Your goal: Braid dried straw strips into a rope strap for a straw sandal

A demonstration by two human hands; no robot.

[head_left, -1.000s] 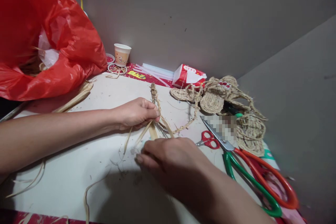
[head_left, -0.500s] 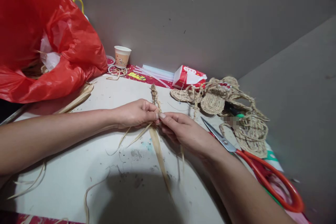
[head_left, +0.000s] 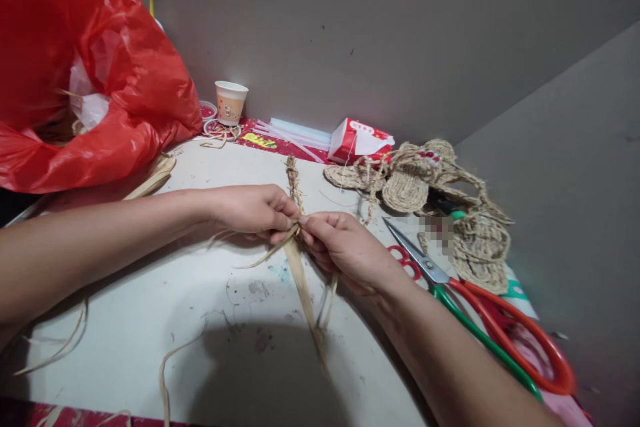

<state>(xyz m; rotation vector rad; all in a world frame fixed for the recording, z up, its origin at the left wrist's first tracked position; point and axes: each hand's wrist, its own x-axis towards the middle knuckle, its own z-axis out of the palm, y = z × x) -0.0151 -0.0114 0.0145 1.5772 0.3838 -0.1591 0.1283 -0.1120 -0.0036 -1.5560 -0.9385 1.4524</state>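
My left hand and my right hand meet at the middle of the table, fingertips nearly touching. Both are closed in a pinch on a braid of dry straw. The braid's finished end stretches away from me beyond my fingers. A wide loose straw strip runs from the pinch toward me, and thinner strips stick out below my left hand. Another thin strip hangs beneath my right hand. My fingers hide the exact crossing of the strands.
Large scissors with red and green handles lie by my right forearm. Woven straw soles are piled behind them. A red plastic bag with straw inside stands at left. Along the wall are a paper cup and a tissue pack.
Both hands stay at the braid, the fingers shifting slightly. The thin strips at left have swung closer to my left hand. My right forearm has moved a little, uncovering more of the scissors' green handle.
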